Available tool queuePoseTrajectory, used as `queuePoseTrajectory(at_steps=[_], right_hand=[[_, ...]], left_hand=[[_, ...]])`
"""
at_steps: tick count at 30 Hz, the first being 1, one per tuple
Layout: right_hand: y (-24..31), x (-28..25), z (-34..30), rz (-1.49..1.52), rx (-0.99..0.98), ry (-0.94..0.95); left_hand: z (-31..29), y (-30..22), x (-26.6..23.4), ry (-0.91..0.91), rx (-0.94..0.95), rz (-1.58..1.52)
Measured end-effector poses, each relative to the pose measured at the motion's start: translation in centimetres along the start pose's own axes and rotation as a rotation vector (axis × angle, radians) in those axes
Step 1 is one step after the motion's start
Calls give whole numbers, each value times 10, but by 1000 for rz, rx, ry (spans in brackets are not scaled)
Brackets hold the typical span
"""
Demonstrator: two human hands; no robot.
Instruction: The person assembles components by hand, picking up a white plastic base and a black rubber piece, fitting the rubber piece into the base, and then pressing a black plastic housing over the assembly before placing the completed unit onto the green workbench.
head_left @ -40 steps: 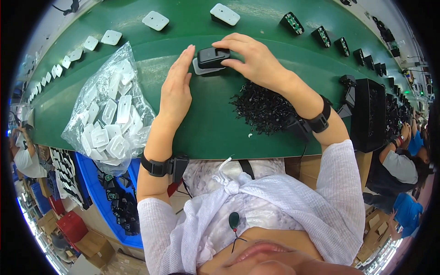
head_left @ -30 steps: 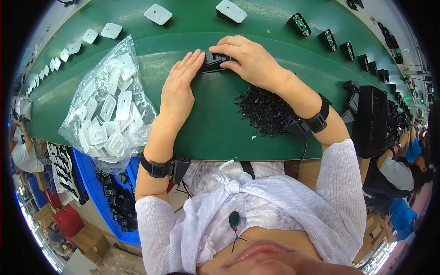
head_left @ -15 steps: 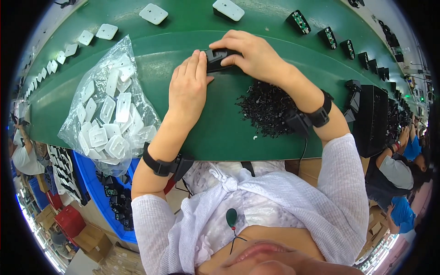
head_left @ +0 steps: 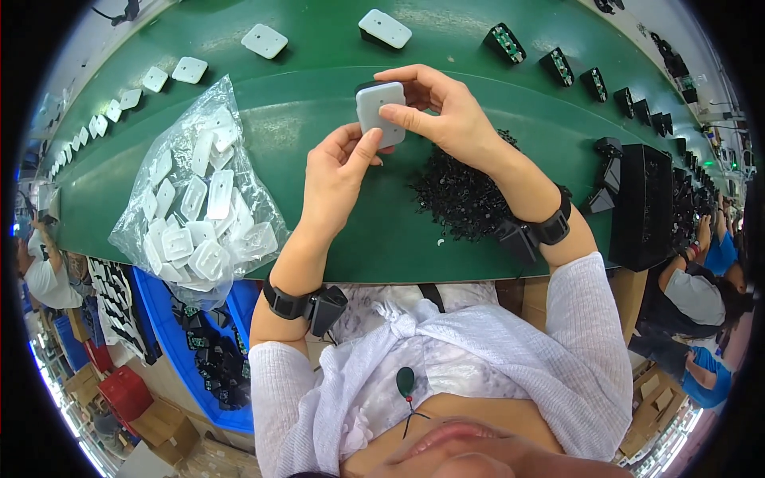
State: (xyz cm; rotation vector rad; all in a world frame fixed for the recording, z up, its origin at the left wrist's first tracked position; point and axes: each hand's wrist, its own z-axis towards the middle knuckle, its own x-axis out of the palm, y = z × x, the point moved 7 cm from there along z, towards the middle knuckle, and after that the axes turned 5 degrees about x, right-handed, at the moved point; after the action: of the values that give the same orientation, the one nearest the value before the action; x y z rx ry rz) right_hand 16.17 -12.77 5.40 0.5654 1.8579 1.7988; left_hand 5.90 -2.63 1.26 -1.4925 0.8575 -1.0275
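Observation:
Both my hands grip a small black plastic housing with a white cover plate (head_left: 381, 119), held above the green table with the white face toward me. My left hand (head_left: 339, 171) pinches its lower end, thumb on the white plate. My right hand (head_left: 446, 115) holds the upper right side, its thumb pressed on the plate and its fingers behind. Below my right forearm lies a heap of small black parts (head_left: 458, 195). To my left a clear plastic bag (head_left: 191, 199) holds many loose white covers.
On the green belt (head_left: 311, 36) ahead stand white-covered units (head_left: 385, 29) and black housings with exposed green circuit boards (head_left: 505, 44). A black box (head_left: 640, 207) stands at the right, small black pieces (head_left: 610, 171) beside it. A blue bin (head_left: 175, 342) of black parts sits lower left. Co-workers are at both sides.
The housing was lying on the table under both hands; now it is lifted and turned so its white cover faces me. The units on the belt have shifted slightly left on the right side.

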Motion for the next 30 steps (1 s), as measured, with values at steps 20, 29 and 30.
queuePoseTrajectory(at_steps=[20,29,30], right_hand=[[-34,-137,125,-986,32,-24],[4,-128,90,-1073,-88,-330],[14,-120,80,-1062,-123,-338]], left_hand=[[-54,-28,-75,-185,228,491],[-58,-56,-180,-562,275,976],[-52,-62,-190,-566,267,1146]])
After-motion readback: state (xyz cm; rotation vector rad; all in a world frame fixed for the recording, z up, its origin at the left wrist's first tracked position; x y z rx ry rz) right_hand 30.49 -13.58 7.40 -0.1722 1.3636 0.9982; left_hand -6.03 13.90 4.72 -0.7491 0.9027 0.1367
